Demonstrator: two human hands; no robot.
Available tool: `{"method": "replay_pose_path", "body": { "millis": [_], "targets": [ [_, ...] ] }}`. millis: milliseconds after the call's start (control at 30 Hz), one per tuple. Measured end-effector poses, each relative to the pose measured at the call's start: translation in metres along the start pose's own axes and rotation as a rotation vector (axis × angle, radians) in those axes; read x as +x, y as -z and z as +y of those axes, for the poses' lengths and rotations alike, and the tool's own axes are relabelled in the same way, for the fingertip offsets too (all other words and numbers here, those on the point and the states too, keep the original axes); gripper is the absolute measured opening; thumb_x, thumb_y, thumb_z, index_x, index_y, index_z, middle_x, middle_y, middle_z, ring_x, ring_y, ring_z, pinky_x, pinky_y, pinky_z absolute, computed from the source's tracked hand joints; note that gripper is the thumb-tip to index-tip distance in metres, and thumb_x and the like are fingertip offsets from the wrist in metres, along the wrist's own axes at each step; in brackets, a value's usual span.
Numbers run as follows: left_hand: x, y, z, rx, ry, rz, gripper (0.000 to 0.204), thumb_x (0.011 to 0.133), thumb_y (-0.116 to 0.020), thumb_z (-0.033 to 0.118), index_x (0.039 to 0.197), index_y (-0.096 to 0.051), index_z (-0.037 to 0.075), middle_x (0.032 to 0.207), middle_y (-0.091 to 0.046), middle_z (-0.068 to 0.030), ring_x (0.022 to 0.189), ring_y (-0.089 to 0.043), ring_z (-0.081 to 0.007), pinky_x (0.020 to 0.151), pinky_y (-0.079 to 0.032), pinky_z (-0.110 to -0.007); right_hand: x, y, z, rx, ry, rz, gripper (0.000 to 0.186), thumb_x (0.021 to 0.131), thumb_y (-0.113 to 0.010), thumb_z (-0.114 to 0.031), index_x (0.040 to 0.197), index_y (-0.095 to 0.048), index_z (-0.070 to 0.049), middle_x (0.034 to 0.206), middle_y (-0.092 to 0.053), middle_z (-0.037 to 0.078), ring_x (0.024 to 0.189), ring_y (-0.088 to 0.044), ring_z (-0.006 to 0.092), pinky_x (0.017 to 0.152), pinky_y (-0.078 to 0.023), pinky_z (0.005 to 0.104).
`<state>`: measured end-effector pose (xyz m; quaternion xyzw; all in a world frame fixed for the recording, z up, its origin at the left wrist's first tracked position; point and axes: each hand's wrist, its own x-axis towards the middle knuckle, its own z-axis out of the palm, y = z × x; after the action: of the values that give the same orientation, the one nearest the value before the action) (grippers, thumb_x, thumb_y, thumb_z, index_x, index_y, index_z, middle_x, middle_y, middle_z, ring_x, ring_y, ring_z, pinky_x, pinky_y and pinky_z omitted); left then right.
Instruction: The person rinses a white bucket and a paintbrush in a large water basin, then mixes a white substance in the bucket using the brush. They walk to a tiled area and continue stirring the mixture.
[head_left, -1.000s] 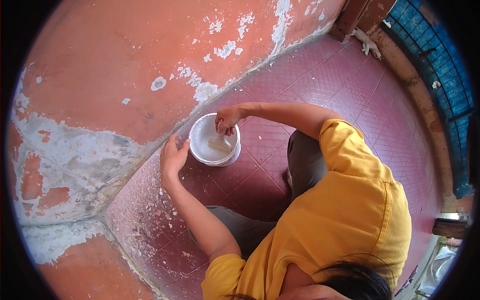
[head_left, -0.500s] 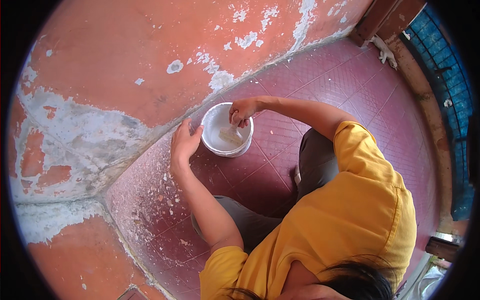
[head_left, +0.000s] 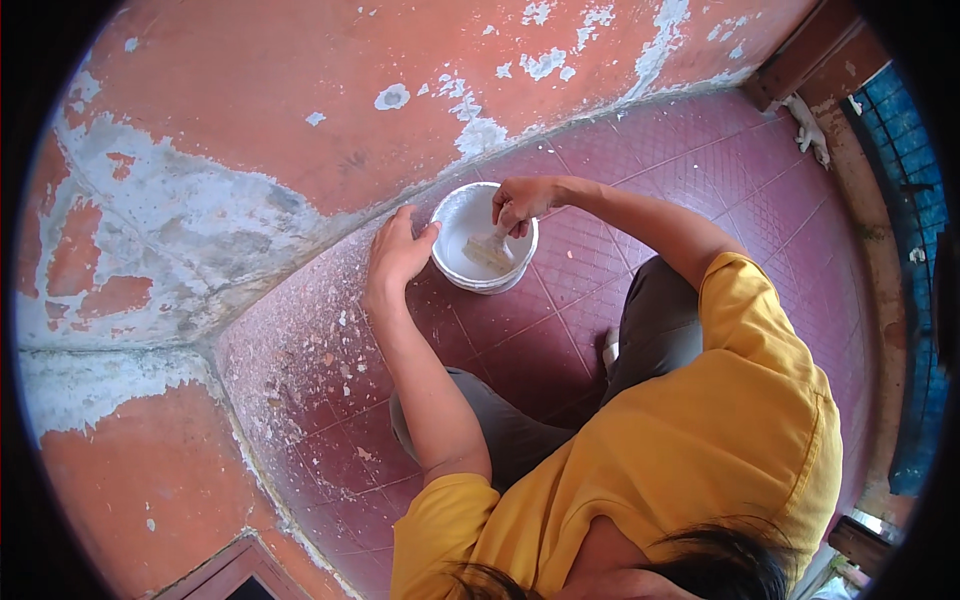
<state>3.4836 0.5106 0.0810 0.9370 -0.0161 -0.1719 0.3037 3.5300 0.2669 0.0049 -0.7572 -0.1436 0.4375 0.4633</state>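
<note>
A round white bucket (head_left: 486, 284) stands on the floor by the wall, with white paint-like liquid in it. My right hand (head_left: 524, 204) is closed around the handle of a wide flat paintbrush (head_left: 489, 252). The brush tilts down inside the bucket, its pale yellowish end low against the white. At the bucket's left side is my left hand (head_left: 398, 250), fingers stretched and thumb apart. The thumb tip meets or nearly meets the rim; I cannot tell which.
The orange wall (head_left: 270, 130) has peeled patches of grey-white plaster. Paint flakes (head_left: 300, 375) litter the red tiled floor (head_left: 520, 350) along its foot. My bent legs are close in front of the bucket. Blue mesh (head_left: 905, 180) hangs at the far right, near a pale animal-like shape (head_left: 808, 132).
The whole view has shifted, so bucket and hands appear farther right and slightly higher. The brush stays in the bucket in my right hand; the left hand keeps its place beside it.
</note>
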Motion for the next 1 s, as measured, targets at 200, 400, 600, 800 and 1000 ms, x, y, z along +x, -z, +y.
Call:
{"method": "replay_pose_path", "body": {
  "millis": [200, 400, 600, 800, 1000],
  "targets": [
    [-0.002, 0.000, 0.002, -0.018, 0.035, -0.016, 0.056, 0.084, -0.056, 0.033, 0.129, -0.041, 0.004, 0.130, -0.045, -0.0194, 0.122, -0.041, -0.0329, 0.101, -0.033, -0.040, -0.002, 0.003, -0.005, -0.032, 0.011, 0.052, 0.028, 0.074, -0.062, -0.012, 0.093, -0.058, 0.008, 0.074, -0.062, 0.010, 0.065, -0.062, 0.0159, 0.059, -0.052, 0.0256],
    [-0.002, 0.003, 0.000, -0.023, 0.037, -0.010, 0.056, 0.084, -0.056, 0.034, 0.129, -0.042, 0.004, 0.130, -0.045, -0.0191, 0.122, -0.041, -0.0327, 0.101, -0.033, -0.040, 0.002, 0.000, -0.001, -0.060, -0.014, 0.007, 0.030, 0.074, -0.064, -0.013, 0.094, -0.058, 0.008, 0.074, -0.062, 0.010, 0.065, -0.062, 0.0153, 0.059, -0.052, 0.0255],
    [0.001, 0.002, -0.003, -0.013, 0.016, 0.016, 0.056, 0.083, -0.057, 0.034, 0.127, -0.043, 0.003, 0.127, -0.047, -0.0199, 0.120, -0.043, -0.0331, 0.100, -0.035, -0.040, 0.004, 0.000, -0.001, -0.079, -0.008, -0.016, 0.031, 0.075, -0.065, -0.015, 0.096, -0.058, 0.008, 0.075, -0.062, 0.010, 0.066, -0.062, 0.0152, 0.059, -0.052, 0.0259],
    [0.003, 0.002, -0.002, 0.026, -0.037, 0.021, 0.053, 0.082, -0.058, 0.031, 0.125, -0.046, 0.002, 0.122, -0.052, -0.0208, 0.114, -0.048, -0.0336, 0.096, -0.038, -0.039, 0.007, 0.002, 0.004, -0.074, 0.001, -0.007, 0.031, 0.076, -0.062, -0.015, 0.097, -0.057, 0.007, 0.074, -0.062, 0.010, 0.066, -0.062, 0.0166, 0.058, -0.053, 0.0281],
    [0.003, 0.000, -0.005, 0.036, -0.081, 0.044, 0.050, 0.083, -0.058, 0.029, 0.123, -0.047, 0.002, 0.116, -0.056, -0.0204, 0.109, -0.053, -0.0338, 0.093, -0.039, -0.039, 0.013, 0.000, 0.006, -0.094, 0.009, -0.015, 0.029, 0.072, -0.060, -0.012, 0.093, -0.059, 0.007, 0.072, -0.062, 0.011, 0.064, -0.062, 0.0176, 0.057, -0.053, 0.0291]
  ]
}}
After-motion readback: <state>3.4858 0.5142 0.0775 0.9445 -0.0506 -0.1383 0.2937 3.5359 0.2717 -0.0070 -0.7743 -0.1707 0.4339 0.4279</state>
